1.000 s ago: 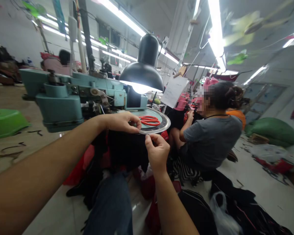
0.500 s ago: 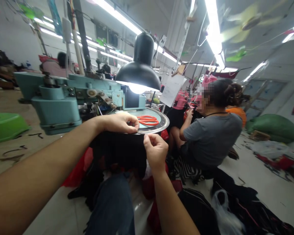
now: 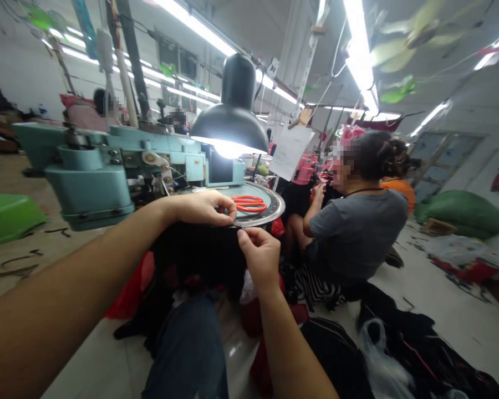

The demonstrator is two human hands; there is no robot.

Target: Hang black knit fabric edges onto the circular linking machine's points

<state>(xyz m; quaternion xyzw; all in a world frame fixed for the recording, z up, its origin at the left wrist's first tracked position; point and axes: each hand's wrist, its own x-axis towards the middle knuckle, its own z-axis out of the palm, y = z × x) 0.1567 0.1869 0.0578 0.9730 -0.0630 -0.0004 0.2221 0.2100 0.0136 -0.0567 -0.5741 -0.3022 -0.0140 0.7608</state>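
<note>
At the round metal plate [image 3: 271, 212] of the pale green sewing machine [image 3: 89, 177], both my hands are on a black cloth [image 3: 195, 260]. My left hand [image 3: 202, 208] lies across the top of the cloth, with the fingers curled down, gripping it near the plate's rim. My right hand [image 3: 260, 256] is closed too, thumb and fingertips pinching the cloth's upper edge just below the rim and close beside the left hand. From there the cloth hangs down in a dark mass over my lap.

On the plate, just beyond my left fingers, lie red scissors [image 3: 249, 204], touching neither hand. A black lamp [image 3: 230, 105] shines above them, with a sheet of paper [image 3: 291, 152] hanging to its right. My jeans [image 3: 187, 349] show below the cloth, and a red bag [image 3: 131, 288] sits to their left.

On my right, a co-worker [image 3: 357, 230] in a grey T-shirt sits facing away, arms forward. A green plastic basin [image 3: 6, 219] lies upside down on the floor [image 3: 457, 327] to my left, and a white plastic bag [image 3: 382, 360] rests on dark clothes at the lower right.
</note>
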